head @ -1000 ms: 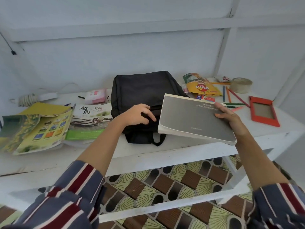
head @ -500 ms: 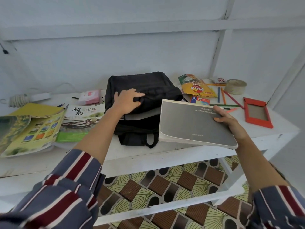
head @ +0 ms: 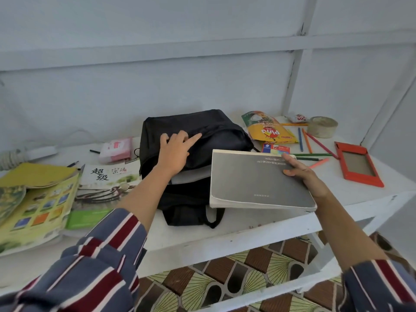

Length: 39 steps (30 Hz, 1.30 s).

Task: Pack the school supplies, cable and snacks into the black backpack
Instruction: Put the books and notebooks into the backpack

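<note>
The black backpack (head: 213,131) lies flat on the white table (head: 225,239). My left hand (head: 174,152) grips its upper flap and holds it raised, so a grey lining shows in the gap below. Just right of that opening, my right hand (head: 304,174) holds a grey book (head: 252,179) by its right edge, thumb on the cover, tilted above the table. Behind the book are a yellow snack packet (head: 267,131), coloured pencils (head: 308,143) and a small eraser box (head: 275,149). A coiled white cable (head: 13,156) lies at the far left.
Several books and booklets (head: 108,183) are spread to the left of the bag, with a pink packet (head: 116,149) behind them. A tape roll (head: 322,127) and a red-framed slate (head: 358,165) sit at the right. A wall stands close behind the table.
My left hand moved from the bag's near edge up onto the flap and lifted it, opening a gap. The grey book shifted slightly toward the bag.
</note>
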Tool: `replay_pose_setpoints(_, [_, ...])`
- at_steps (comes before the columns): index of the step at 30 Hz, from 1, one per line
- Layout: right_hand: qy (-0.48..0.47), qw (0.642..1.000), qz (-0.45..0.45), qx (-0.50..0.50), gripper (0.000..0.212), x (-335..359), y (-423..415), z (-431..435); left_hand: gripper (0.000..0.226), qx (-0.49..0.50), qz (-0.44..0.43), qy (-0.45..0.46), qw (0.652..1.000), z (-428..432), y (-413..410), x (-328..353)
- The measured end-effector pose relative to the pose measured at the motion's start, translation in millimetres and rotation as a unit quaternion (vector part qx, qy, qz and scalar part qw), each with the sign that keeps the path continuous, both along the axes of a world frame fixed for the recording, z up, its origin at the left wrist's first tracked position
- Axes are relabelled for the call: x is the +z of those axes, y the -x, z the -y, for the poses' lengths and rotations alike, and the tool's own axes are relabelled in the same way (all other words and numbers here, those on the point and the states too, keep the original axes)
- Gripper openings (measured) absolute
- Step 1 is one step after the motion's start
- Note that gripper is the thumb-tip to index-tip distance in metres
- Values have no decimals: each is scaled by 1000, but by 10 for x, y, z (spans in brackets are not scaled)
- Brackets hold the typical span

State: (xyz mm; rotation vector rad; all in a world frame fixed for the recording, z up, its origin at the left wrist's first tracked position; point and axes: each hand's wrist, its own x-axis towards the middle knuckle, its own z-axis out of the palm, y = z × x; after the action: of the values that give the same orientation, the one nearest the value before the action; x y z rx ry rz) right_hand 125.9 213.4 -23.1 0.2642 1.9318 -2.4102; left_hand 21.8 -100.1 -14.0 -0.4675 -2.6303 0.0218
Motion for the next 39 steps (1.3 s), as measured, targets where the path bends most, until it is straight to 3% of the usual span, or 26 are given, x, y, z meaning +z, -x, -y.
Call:
replay_pose_setpoints(2, [-6,1000,-2,2,51,18,64,24,62,-53,16,-45,997,47,25,-43])
replay_pose_setpoints(6, [-4,1000,-5,2,53,23,132,25,35,-127,140,-129,973,182,55,-80])
replay_pose_setpoints(10, [-14,1000,-13,5,53,15,174,51,49,-152,237,-105,954,245,45,-95])
replay_pose_setpoints(19, [-11,1000,-8,4,53,-40,199,75,67,-172,244,-57,953,275,89,-162])
replay_pose_setpoints(24, [0,1000,-1,-5,54,-56,186,98,57,-158,248,-77,953,291,154,-171])
replay_pose_setpoints(30, [7,1000,9,-18,53,-62,139,98,50,-145,274,-104,945,301,244,-46])
replay_pose_setpoints(35, [9,1000,7,-29,53,-45,129,131,64,-108,323,-185,922,334,280,136])
replay_pose_setpoints(39, [12,999,2,-36,53,-13,133,190,66,-117,307,-230,916,339,306,311])
